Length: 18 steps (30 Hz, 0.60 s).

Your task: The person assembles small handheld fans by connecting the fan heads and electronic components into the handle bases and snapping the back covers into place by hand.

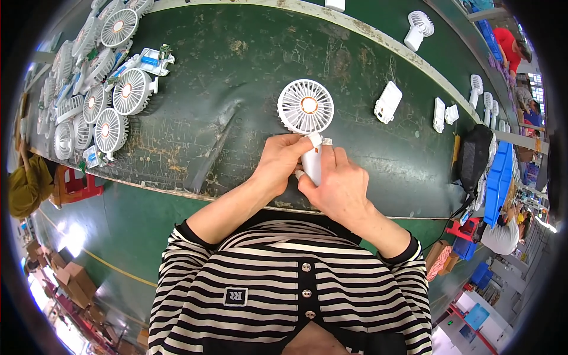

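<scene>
A white handheld fan [306, 106] with a round grille and an orange-ringed centre is in front of me, its head pointing away from my body. Its handle sits between my two hands. My left hand [283, 157] closes on the handle from the left, its thumb, covered at the tip in white, lying near the neck. From the right, my right hand [342, 180] grips the same handle, with white coverings on some fingertips. The palms and the underside of the handle are hidden.
At the left lies a pile of fan heads [111, 131] with exposed circuit parts. White handle shells [388, 102] rest on the dark green worktable [248, 65] to the right. Beyond the pale strip stands a finished-looking fan [419, 29]. A black bag [475, 157] and blue bin [499, 183] are far right.
</scene>
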Motion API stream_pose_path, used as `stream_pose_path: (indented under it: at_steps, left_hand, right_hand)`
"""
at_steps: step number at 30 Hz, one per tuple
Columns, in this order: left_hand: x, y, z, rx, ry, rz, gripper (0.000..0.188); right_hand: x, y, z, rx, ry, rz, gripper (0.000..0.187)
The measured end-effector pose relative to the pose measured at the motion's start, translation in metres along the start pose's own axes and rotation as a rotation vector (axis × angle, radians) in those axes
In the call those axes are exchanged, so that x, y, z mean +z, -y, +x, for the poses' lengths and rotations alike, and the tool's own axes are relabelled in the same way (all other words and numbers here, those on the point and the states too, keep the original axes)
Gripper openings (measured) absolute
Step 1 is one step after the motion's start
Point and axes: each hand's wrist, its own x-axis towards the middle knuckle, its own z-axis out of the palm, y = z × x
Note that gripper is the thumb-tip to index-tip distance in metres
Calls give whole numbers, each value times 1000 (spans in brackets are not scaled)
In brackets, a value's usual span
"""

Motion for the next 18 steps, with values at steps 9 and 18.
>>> stream_pose_path:
  at_steps: [9,18]
  left_hand:
    - [-2,-5,2,-77,-24,-30,25]
    - [0,1,-2,23,40,-9,25]
  right_hand:
    - [-12,-4,-8,-13,-39,113,45]
    - [5,-30,-14,785,513,1307,26]
